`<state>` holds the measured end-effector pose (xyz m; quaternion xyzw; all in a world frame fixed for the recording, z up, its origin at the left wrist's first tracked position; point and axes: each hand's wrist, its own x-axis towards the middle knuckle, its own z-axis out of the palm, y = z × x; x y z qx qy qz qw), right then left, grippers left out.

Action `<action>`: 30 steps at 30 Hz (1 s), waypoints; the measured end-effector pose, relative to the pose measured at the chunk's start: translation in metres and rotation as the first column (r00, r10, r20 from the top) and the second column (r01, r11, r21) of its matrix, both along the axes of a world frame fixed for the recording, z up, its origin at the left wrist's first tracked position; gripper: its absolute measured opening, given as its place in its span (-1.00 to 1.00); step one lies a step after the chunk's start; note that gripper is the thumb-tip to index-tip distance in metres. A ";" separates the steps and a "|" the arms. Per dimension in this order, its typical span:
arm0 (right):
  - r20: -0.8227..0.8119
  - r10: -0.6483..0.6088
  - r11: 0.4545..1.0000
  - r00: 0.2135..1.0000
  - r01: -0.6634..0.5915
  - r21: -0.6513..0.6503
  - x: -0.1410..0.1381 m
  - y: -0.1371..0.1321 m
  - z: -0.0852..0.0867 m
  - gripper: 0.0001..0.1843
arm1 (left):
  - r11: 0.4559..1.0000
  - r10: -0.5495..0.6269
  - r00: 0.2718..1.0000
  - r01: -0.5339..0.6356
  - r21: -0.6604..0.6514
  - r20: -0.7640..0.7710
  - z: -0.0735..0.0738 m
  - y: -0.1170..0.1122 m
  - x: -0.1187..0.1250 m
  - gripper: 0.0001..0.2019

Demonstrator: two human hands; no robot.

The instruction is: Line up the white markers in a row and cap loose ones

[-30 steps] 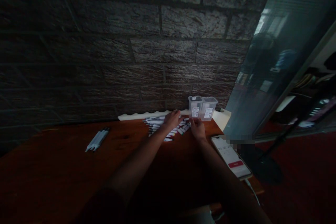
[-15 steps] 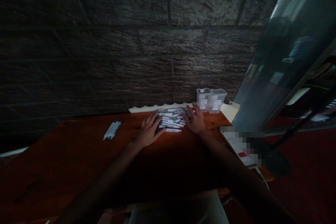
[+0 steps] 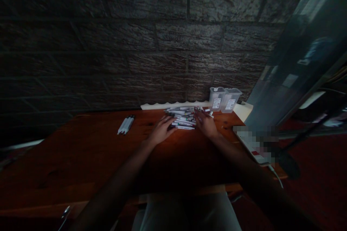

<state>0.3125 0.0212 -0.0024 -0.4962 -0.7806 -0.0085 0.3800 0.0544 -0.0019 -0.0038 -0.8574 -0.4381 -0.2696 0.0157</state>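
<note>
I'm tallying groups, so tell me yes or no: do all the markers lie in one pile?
No: a small row of markers lies apart, to the left of the left hand and the larger marker pile.

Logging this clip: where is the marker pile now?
In the head view, the marker pile lies just right of centre on the table, mostly between the left hand and right hand.

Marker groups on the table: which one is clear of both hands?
The small row of markers, lying apart to the left of the left hand; the larger pile lies between that hand and the right hand.
</note>
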 end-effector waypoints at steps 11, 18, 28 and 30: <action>0.178 0.312 0.950 0.933 -0.302 -0.084 -0.016 -0.013 0.000 -0.77 | 0.999 -0.004 0.998 0.000 -0.052 -0.070 0.003 0.002 -0.007 -0.69; 0.235 0.376 0.927 0.896 -0.363 -0.097 -0.012 -0.007 -0.007 -0.84 | 0.999 -0.031 0.992 0.028 -0.025 -0.119 -0.002 0.003 -0.005 -0.72; 0.130 0.388 0.920 0.912 -0.391 -0.003 -0.018 -0.006 -0.005 -0.73 | 0.988 -0.153 0.987 0.151 -0.043 -0.042 -0.004 -0.001 0.003 -0.61; 0.133 0.430 0.900 0.893 -0.435 0.009 -0.017 -0.007 -0.005 -0.72 | 0.990 -0.138 0.990 0.137 -0.036 -0.037 -0.003 -0.001 0.003 -0.63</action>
